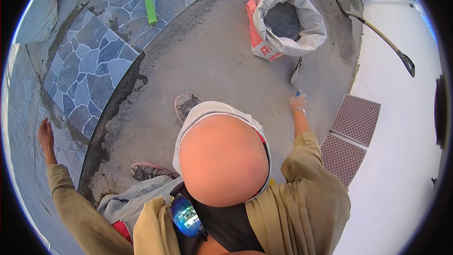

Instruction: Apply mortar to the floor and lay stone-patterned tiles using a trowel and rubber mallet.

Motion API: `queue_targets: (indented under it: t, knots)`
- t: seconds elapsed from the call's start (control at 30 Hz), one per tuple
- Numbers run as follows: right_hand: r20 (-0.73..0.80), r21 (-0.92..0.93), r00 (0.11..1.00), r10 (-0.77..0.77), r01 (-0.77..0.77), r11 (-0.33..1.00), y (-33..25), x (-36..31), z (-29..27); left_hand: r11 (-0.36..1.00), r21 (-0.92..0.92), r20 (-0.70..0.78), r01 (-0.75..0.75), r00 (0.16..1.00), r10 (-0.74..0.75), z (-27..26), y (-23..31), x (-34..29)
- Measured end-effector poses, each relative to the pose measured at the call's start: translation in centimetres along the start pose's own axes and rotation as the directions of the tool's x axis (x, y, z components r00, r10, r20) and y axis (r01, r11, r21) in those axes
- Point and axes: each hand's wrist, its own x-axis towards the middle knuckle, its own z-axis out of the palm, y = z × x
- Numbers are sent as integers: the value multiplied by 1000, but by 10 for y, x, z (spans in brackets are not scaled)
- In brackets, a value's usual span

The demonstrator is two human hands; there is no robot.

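Observation:
My right hand (298, 102) is closed around the blue handle of a trowel (296, 72). The trowel's narrow blade points away from me, its tip by the lower edge of an open bag (311, 41). This bag is white and red with a rolled-down rim, and grey powder or mortar (282, 20) shows inside. Out to the left, my left hand (46, 137) is held away from my body over the stone-patterned tiles (89, 68). Nothing shows in it, and its fingers look loosely extended.
Grey, dusty mortar ground (203, 61) lies between the tiles and a white wall (391, 127). A green long-handled tool (149, 0) rests on the far tiles. A shovel (384, 38) leans at the far right. Brown patterned tiles (356, 120) sit beside the wall.

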Motion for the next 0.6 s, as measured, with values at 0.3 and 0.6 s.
queue_targets:
  t: [0.3,0.6]
  knots:
    - [8,35,978,-211,210,977,46,43,13,999,-32,23,-36,999,37,-10,63,7]
    - [-13,384,556,-831,770,509,119,-105,23,995,-69,136,-68,988,77,-10,131,-3]
